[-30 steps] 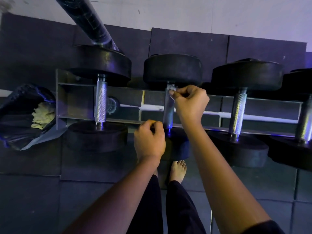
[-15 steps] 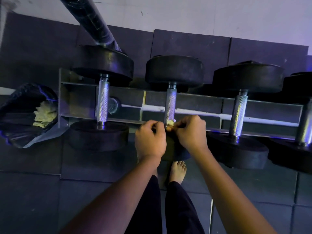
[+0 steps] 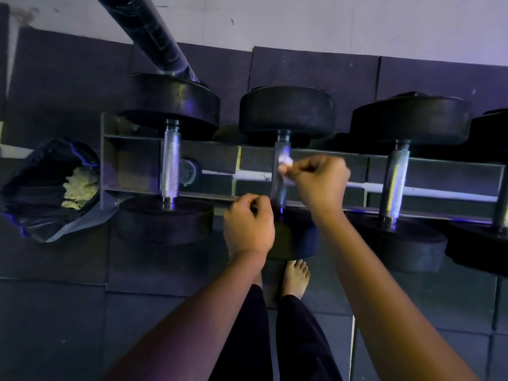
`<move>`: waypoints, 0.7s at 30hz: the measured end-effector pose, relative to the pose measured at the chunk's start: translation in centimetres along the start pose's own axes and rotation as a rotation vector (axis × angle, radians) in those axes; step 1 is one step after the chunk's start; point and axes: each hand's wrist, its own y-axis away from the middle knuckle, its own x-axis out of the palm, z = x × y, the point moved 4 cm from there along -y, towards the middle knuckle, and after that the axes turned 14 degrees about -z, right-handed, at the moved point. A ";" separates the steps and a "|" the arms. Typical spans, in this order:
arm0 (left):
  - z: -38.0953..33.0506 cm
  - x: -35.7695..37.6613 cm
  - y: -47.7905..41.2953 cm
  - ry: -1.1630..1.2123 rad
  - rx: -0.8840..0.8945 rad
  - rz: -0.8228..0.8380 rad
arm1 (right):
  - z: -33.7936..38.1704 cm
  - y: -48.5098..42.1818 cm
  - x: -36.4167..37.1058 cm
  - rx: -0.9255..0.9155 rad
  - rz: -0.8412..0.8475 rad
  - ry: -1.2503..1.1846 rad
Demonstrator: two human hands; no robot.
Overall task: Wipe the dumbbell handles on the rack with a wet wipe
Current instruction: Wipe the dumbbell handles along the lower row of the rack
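Since half a second ago the wet wipe (image 3: 284,162) has slid toward 12 o'clock along the middle dumbbell handle (image 3: 282,149), pinched by the right hand (image 3: 320,181). At 7 o'clock the left hand (image 3: 248,225) is curled; what it grips I cannot tell.

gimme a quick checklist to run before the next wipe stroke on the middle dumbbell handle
1. White wet wipe pinched in the right hand: ok.
2. Wipe touching the knurled metal handle of the middle dumbbell: ok, on its far part.
3. Left hand steadying the dumbbell: cannot tell. Its fingers curl by the handle's near end, and what they hold is hidden.
4. Dumbbell seated across the grey metal rack: ok.
5. Black rubbish bag ready for the used wipe: ok, open at the rack's left end.
6. Wipe wet enough: cannot tell.
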 end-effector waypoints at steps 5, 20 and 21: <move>-0.4 -0.2 0.1 -0.012 0.011 -0.001 | 2.0 -2.4 1.4 0.008 -0.101 -0.019; 0.3 0.3 0.0 0.004 0.017 -0.011 | 1.1 -2.5 1.0 -0.027 -0.038 -0.009; 0.3 0.3 0.0 0.004 0.014 -0.012 | 1.3 -2.7 1.0 -0.021 -0.049 -0.021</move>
